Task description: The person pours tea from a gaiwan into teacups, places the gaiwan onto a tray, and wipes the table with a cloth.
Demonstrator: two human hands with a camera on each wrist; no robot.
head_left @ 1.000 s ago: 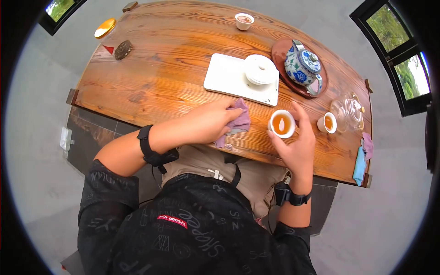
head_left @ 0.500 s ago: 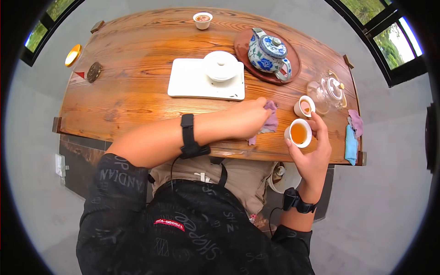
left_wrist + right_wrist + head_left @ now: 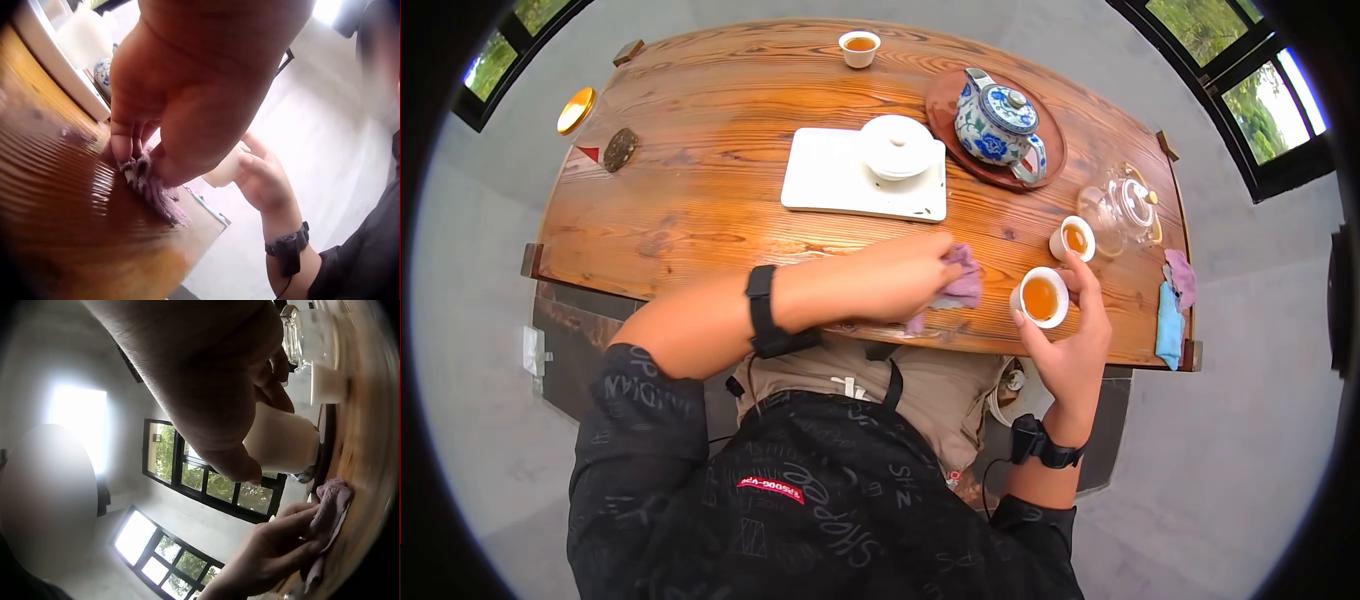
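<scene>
My left hand (image 3: 900,282) grips a crumpled purple cloth (image 3: 966,276), pressed to the wooden tabletop near its front edge. In the left wrist view, the bunched cloth (image 3: 164,199) sticks out below my fingertips. A small white teacup (image 3: 1022,302) of amber tea is held between the thumb and fingers of my right hand (image 3: 1072,345), just right of the cloth. The right wrist view has this cup (image 3: 281,439) raised above the wood. Close behind it stands a second filled teacup (image 3: 1060,243), near my right fingertips in the head view.
A white tray (image 3: 825,175) bears a lidded gaiwan (image 3: 895,150). Beyond are a blue-and-white teapot (image 3: 1000,125) on a round brown tray (image 3: 1048,150) and another teacup (image 3: 859,52). At right stand a glass teapot (image 3: 1115,212) and folded cloths (image 3: 1170,320); a dark tea cake (image 3: 620,150) lies left.
My left hand has swept the cloth right along the table, then slightly back left. My right hand has brought the held teacup right, closer to the second cup. The head view has shifted.
</scene>
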